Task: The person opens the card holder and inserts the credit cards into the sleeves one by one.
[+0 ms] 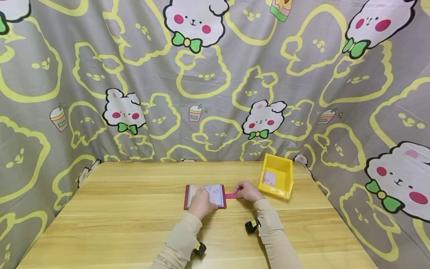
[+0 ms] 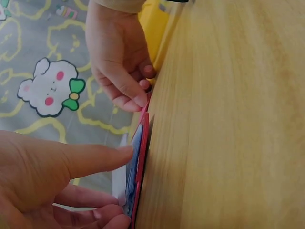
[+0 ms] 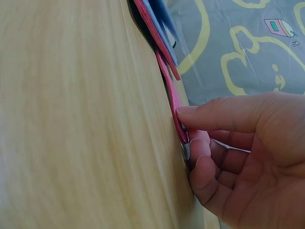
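An open notebook (image 1: 213,194) with a dark red cover lies on the table, with light pages and a lilac printed sheet on its right side. My left hand (image 1: 201,203) rests over its pages; in the left wrist view the straight thumb (image 2: 97,160) touches them while the other fingers lie lower along them. From the cover's right side a pink strap (image 1: 230,195) reaches out. My right hand (image 1: 248,191) pinches its far end between thumb and fingers. In the right wrist view a small metal snap shows beside the strap (image 3: 172,90), partly hidden by fingers.
A yellow bin (image 1: 287,179) stands to the right of my right hand, a lilac printed card (image 1: 269,178) inside it. The wooden table (image 1: 111,209) meets a grey patterned curtain (image 1: 215,142) at the back and sides. Both wrists wear small black cameras.
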Tool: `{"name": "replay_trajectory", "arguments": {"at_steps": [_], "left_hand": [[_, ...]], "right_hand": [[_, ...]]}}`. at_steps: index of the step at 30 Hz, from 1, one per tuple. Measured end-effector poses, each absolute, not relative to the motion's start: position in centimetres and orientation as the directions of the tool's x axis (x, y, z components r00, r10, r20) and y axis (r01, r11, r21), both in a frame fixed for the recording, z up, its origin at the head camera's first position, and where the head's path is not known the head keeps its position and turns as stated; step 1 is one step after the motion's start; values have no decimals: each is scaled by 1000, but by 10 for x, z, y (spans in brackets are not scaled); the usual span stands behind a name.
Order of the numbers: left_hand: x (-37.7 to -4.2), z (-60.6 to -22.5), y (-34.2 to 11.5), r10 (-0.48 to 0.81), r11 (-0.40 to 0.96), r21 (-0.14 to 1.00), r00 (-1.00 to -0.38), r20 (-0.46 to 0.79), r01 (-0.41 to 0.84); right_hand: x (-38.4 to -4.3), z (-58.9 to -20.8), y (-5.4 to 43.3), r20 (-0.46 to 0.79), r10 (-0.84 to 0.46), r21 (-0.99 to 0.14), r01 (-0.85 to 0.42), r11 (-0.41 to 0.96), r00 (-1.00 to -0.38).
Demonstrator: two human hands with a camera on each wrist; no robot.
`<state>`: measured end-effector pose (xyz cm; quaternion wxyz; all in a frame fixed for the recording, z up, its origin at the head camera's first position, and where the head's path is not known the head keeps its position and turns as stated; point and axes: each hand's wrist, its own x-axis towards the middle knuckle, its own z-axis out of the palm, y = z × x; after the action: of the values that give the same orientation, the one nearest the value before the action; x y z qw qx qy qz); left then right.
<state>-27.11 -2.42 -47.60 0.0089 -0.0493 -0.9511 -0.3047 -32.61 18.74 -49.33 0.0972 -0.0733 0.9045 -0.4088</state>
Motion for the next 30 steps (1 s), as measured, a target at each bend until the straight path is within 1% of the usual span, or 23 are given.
{"name": "replay_trajectory", "arguments": {"at_steps": [10, 14, 18, 24, 26, 30], "left_hand": [[-273, -477, -28, 135, 771, 622, -990, 49, 136], [-276, -472, -34, 159, 757, 638, -987, 26, 139], [-278, -465, -46, 174, 711, 698, -983, -55, 86], [-281, -455, -72, 168, 582, 812, -971, -170, -42], [-284, -456, -81, 154, 574, 816, -970, -187, -66], [-288, -461, -97, 127, 612, 783, -963, -237, -112]], "right_hand": [[-324, -495, 188, -100, -205, -752, -61, 656, -974], [-324, -495, 188, -100, -203, -756, -58, 652, -974], [-324, -495, 188, -94, -200, -750, -63, 658, -975], [-324, -494, 186, -100, -190, -744, -54, 666, -977], [-324, -495, 186, -102, -187, -746, -49, 664, -977], [-323, -495, 186, -106, -186, -750, -44, 660, -977]]}}
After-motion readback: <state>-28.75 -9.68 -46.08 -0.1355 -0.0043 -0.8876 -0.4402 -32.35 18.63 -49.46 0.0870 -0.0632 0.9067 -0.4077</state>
